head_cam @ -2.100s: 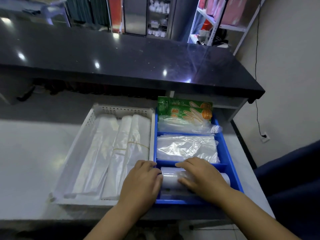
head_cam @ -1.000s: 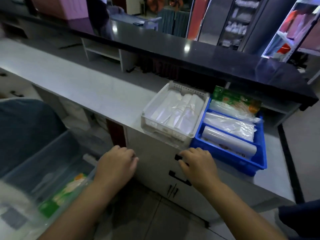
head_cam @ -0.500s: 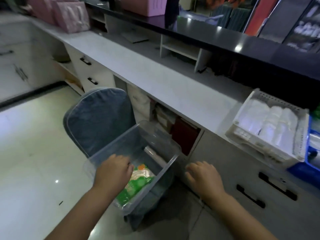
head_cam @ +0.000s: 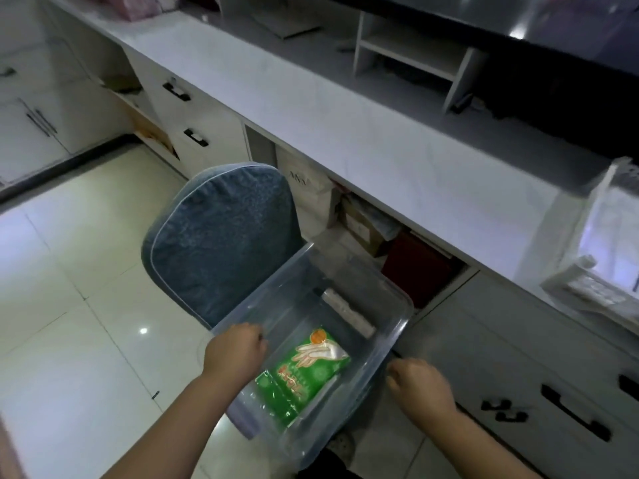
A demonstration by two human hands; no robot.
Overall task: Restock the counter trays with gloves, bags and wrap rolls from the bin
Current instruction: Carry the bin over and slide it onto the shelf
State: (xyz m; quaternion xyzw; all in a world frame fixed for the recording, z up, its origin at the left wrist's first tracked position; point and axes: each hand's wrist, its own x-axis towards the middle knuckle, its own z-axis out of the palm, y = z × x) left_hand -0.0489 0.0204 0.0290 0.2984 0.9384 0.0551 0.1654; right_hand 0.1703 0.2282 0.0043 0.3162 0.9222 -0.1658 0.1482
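Two bare hands hang at the near end of a clear bin (head_cam: 401, 307). The left hand (head_cam: 235, 354) sits over the bin's left rim with its knuckles up and fingers bent down. The fingertips are hidden, so I cannot tell whether they grip the rim or anything else. The right hand (head_cam: 420, 385) is just outside the bin's right wall, its fingers loosely curled and holding nothing.

A green glove pack (head_cam: 304, 371) lies flat on the bin floor between the hands, just right of the left hand. Its long axis runs away from the person and slightly rightward, with the orange-marked end farthest off. Beyond it, ahead of the right hand, a wrap roll (head_cam: 347, 312) lies along the bin's right wall, apart from the pack, with bare bin floor between them.

A blue chair back (head_cam: 221, 236) stands against the bin's left wall beyond the left hand. The counter (head_cam: 345, 133) runs past the right hand, with a white tray (head_cam: 587, 274) at its edge.
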